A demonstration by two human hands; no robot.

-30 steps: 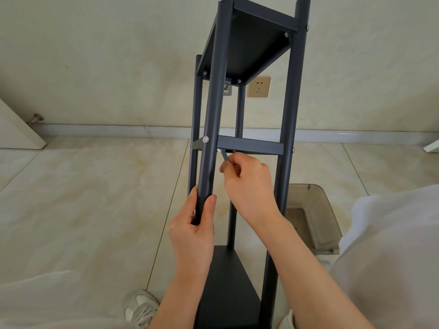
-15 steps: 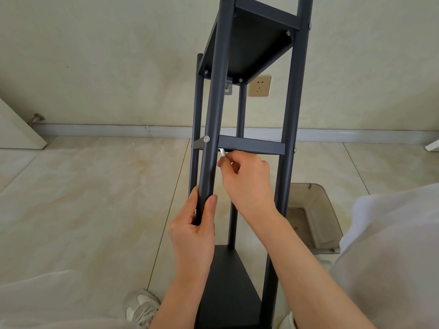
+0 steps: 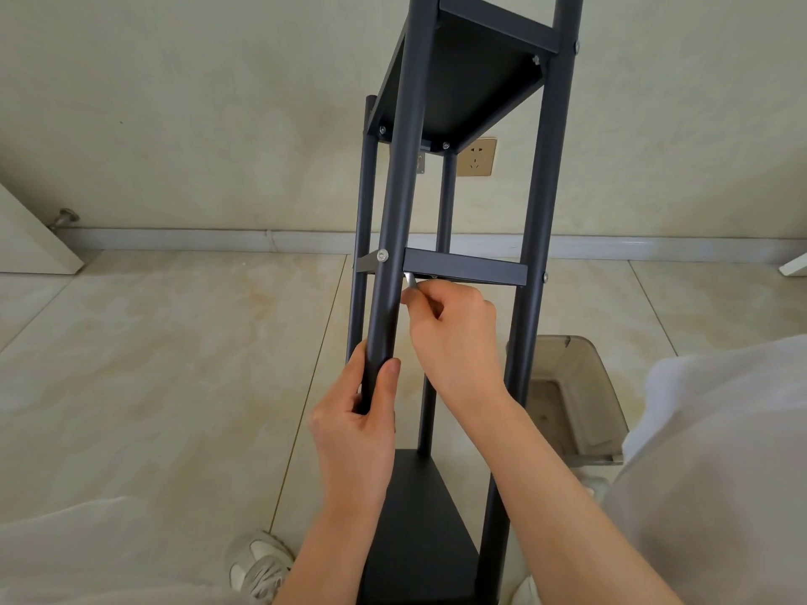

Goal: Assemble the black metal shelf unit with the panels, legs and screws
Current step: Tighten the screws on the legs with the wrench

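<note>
On the pale tiled floor (image 3: 153, 342), in front of a cream wall (image 3: 196, 102) with a grey skirting board (image 3: 174, 238), stands the black metal shelf unit (image 3: 471, 80), filling the middle of the view from the bottom edge to the top. Its four round legs rise upright; the near left leg (image 3: 395, 238) and the near right leg (image 3: 539, 238) frame three panels: a top panel (image 3: 463, 85) seen from below, a middle panel (image 3: 465, 268) seen edge-on, and a bottom panel (image 3: 415, 530) close to the floor. To the right of the unit, near the right leg, a translucent plastic bin (image 3: 567, 399) sits on the floor, partly hidden by a light-clad knee (image 3: 720, 451). A white shoe (image 3: 257, 561) shows at the lower edge, left of the bottom panel. The left hand (image 3: 356, 425) is wrapped round the near left leg below the middle panel, thumb lying along the tube. The right hand (image 3: 454, 334) is just under the middle panel between the two near legs, its fingers curled and pinching a small silver tool (image 3: 409, 281) whose tip points up at the panel's underside beside the left leg. A beige wall socket (image 3: 476, 157) shows behind the unit under the top panel. A silver screw (image 3: 383, 255) sits in the left leg at the middle panel's level.
</note>
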